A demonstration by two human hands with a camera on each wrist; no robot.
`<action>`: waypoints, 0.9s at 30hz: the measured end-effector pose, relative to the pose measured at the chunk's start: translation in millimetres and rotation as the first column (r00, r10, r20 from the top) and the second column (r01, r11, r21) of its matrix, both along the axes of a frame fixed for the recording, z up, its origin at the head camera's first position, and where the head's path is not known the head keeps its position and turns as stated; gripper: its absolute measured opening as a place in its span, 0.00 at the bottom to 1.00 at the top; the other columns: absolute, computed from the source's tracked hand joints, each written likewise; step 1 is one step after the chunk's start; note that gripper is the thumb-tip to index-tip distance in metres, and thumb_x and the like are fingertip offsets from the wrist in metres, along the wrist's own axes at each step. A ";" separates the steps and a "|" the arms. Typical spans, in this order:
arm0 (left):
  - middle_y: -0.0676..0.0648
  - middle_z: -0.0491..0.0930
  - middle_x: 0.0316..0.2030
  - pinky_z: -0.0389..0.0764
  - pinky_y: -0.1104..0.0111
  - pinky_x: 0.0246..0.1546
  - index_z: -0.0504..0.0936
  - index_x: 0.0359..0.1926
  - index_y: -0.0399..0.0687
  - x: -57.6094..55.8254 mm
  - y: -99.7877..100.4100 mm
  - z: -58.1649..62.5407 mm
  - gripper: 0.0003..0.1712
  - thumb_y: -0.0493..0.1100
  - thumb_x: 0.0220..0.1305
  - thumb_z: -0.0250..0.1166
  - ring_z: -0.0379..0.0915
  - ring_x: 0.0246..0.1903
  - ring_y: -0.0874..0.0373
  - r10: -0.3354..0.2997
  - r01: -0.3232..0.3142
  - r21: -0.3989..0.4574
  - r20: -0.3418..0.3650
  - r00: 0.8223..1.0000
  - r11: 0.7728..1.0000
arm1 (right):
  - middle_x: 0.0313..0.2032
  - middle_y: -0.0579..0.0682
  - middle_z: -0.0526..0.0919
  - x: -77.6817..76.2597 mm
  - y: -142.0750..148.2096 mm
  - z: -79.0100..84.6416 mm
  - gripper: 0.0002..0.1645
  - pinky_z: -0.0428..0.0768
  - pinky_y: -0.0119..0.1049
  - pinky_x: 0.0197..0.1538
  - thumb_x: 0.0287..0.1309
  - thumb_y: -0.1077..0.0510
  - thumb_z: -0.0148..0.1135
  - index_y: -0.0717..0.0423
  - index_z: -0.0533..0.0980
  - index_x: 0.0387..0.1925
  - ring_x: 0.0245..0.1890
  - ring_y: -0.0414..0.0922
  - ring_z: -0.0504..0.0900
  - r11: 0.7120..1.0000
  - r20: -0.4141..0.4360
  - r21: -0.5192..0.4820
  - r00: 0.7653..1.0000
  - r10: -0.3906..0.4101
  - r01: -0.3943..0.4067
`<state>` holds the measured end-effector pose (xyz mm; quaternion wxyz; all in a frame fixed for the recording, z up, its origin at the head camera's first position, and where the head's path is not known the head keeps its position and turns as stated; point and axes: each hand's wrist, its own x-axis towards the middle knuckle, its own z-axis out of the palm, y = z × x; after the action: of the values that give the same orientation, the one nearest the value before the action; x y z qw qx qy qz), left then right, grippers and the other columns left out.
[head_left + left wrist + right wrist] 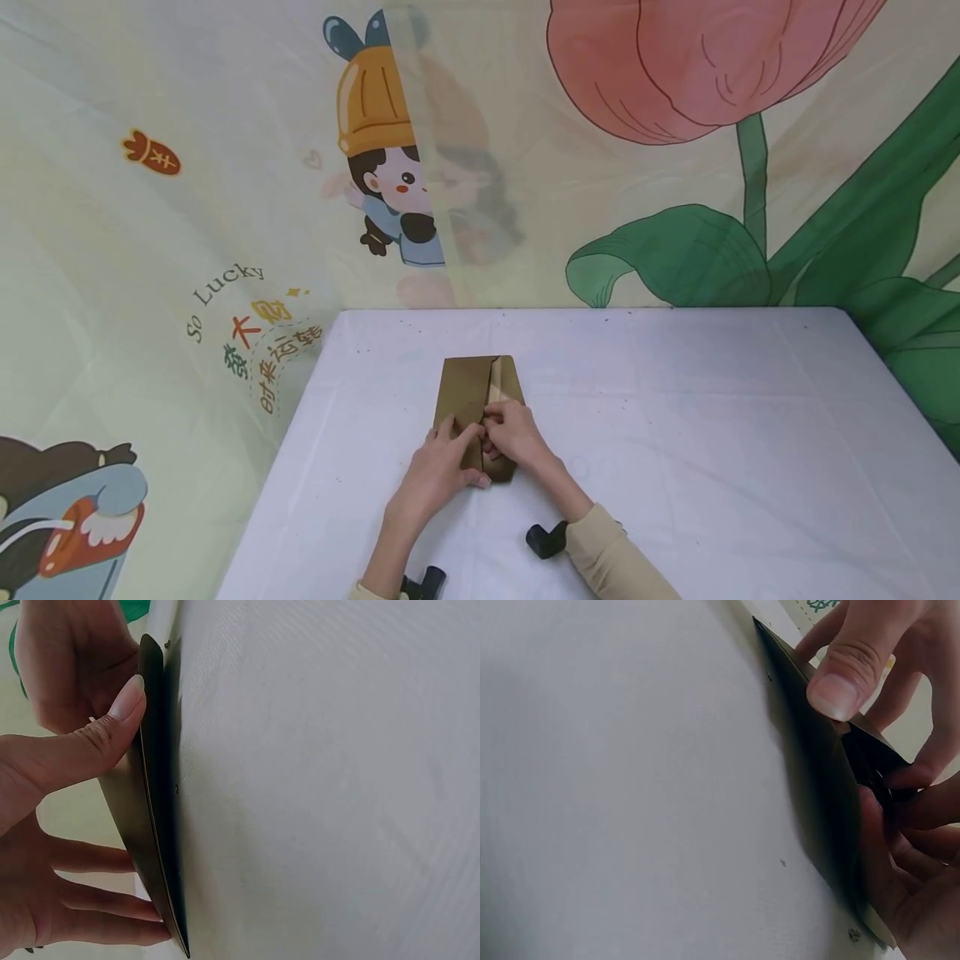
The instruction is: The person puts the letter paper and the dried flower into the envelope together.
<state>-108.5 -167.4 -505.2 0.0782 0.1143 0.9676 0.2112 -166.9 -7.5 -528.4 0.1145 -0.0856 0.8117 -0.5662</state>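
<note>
A flat, folded brown paper envelope [467, 385] lies on the white table, its long seam gaping to show a paler strip inside. On the left part of it rests my left hand [437, 467], fingers spread and fairly straight, the thumb [124, 712] against the near edge. My right hand [513, 435] has curled fingers and pinches the paper at the seam, right beside the left index fingertip. In the right wrist view the envelope [810, 742] bulges open near its edge, with fingertips at the dark gap; what lies inside is hidden.
The white-clothed table [712, 433] reaches out on both sides of the hands, with small dark specks on it. Black wrist devices [546, 541] sit at both wrists. Behind stands a printed curtain [495, 100] with a cartoon figure and a large pink flower.
</note>
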 end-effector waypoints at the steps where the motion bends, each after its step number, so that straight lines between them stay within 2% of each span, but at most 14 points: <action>1: 0.23 0.64 0.70 0.78 0.34 0.51 0.76 0.66 0.56 0.1 0.4 -0.4 0.42 0.58 0.50 0.78 0.65 0.64 0.19 -0.003 0.003 -0.004 -0.002 1.000 1.000 | 0.23 0.54 0.85 0.3 1.5 0.6 0.11 0.82 0.34 0.20 0.63 0.72 0.54 0.67 0.83 0.37 0.16 0.44 0.84 1.000 0.001 0.006 1.000 0.001 -0.001; 5: 0.22 0.64 0.69 0.80 0.35 0.48 0.77 0.66 0.59 1.2 2.1 -0.3 0.41 0.57 0.50 0.78 0.66 0.62 0.18 -0.019 0.019 -0.017 -0.019 1.000 1.000 | 0.25 0.53 0.86 1.8 7.2 2.5 0.14 0.75 0.28 0.20 0.64 0.71 0.55 0.69 0.84 0.46 0.17 0.42 0.81 0.999 -0.014 0.050 1.000 -0.006 0.007; 7: 0.22 0.64 0.69 0.81 0.37 0.46 0.77 0.67 0.60 1.7 3.4 -0.3 0.41 0.57 0.50 0.78 0.67 0.62 0.20 -0.019 0.019 -0.029 -0.024 1.000 0.999 | 0.26 0.53 0.87 2.8 9.7 3.2 0.15 0.74 0.28 0.21 0.63 0.71 0.55 0.69 0.83 0.47 0.18 0.40 0.80 0.997 -0.031 0.066 0.999 -0.025 0.027; 10: 0.23 0.66 0.68 0.82 0.40 0.42 0.75 0.69 0.59 2.1 5.9 0.0 0.44 0.57 0.50 0.79 0.69 0.61 0.22 -0.019 0.017 -0.057 -0.039 0.999 0.998 | 0.28 0.51 0.87 4.0 12.6 2.2 0.13 0.75 0.30 0.25 0.63 0.70 0.58 0.65 0.85 0.44 0.22 0.41 0.79 0.985 -0.170 0.149 0.984 -0.058 0.084; 12: 0.23 0.66 0.68 0.83 0.43 0.39 0.73 0.71 0.56 2.2 8.0 -0.5 0.47 0.57 0.49 0.80 0.70 0.60 0.23 -0.009 0.006 -0.076 -0.048 0.999 0.997 | 0.34 0.52 0.89 4.5 14.1 0.8 0.12 0.80 0.35 0.32 0.63 0.70 0.59 0.61 0.86 0.43 0.29 0.44 0.83 0.966 -0.308 0.231 0.950 -0.042 0.118; 13: 0.24 0.67 0.67 0.84 0.44 0.38 0.72 0.71 0.55 2.5 9.1 -0.8 0.49 0.57 0.49 0.80 0.71 0.59 0.24 -0.005 0.000 -0.088 -0.055 0.998 0.996 | 0.38 0.53 0.89 4.8 14.9 -0.3 0.13 0.83 0.37 0.37 0.63 0.70 0.60 0.60 0.86 0.44 0.35 0.46 0.85 0.953 -0.381 0.273 0.925 -0.016 0.129; 16: 0.25 0.68 0.67 0.84 0.46 0.36 0.71 0.72 0.51 3.4 11.8 -1.3 0.51 0.58 0.48 0.80 0.73 0.57 0.27 -0.001 -0.009 -0.138 -0.072 0.997 0.990 | 0.54 0.58 0.87 5.3 17.0 -3.0 0.16 0.84 0.48 0.55 0.66 0.70 0.59 0.61 0.84 0.52 0.55 0.54 0.85 0.931 -0.500 0.352 0.859 0.104 0.092; 18: 0.25 0.69 0.67 0.84 0.47 0.34 0.72 0.72 0.50 4.3 13.0 -1.1 0.51 0.59 0.48 0.80 0.73 0.55 0.29 -0.003 -0.010 -0.171 -0.079 0.997 0.985 | 0.60 0.60 0.83 6.0 18.5 -4.3 0.18 0.80 0.52 0.62 0.67 0.70 0.58 0.63 0.82 0.56 0.63 0.58 0.81 0.922 -0.524 0.386 0.831 0.184 0.039; 19: 0.26 0.68 0.67 0.84 0.47 0.36 0.73 0.72 0.50 4.7 13.4 -0.9 0.51 0.60 0.48 0.80 0.73 0.56 0.29 -0.002 -0.012 -0.185 -0.075 0.997 0.983 | 0.62 0.61 0.82 6.4 19.2 -4.4 0.19 0.78 0.54 0.64 0.67 0.70 0.58 0.63 0.81 0.57 0.65 0.59 0.79 0.918 -0.520 0.397 0.827 0.215 0.011; 24: 0.26 0.66 0.69 0.80 0.42 0.46 0.73 0.72 0.51 6.3 14.6 -0.1 0.54 0.65 0.46 0.79 0.69 0.60 0.27 0.011 -0.024 -0.203 -0.066 0.998 0.979 | 0.64 0.60 0.80 8.5 22.1 -4.6 0.20 0.76 0.56 0.66 0.67 0.70 0.57 0.63 0.81 0.59 0.67 0.60 0.76 0.888 -0.485 0.456 0.820 0.304 -0.059; 27: 0.26 0.68 0.67 0.78 0.43 0.48 0.75 0.71 0.50 5.7 15.6 -1.1 0.50 0.69 0.52 0.74 0.69 0.58 0.30 0.005 -0.026 -0.207 -0.100 0.995 0.978 | 0.66 0.59 0.79 9.1 23.4 -4.7 0.21 0.75 0.57 0.66 0.67 0.69 0.57 0.62 0.81 0.58 0.68 0.60 0.75 0.873 -0.460 0.482 0.826 0.326 -0.076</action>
<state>-102.8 -151.7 -506.3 0.0401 0.1083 0.9879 0.1034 -157.8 16.0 -533.1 -0.0356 -0.2966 0.9044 -0.3047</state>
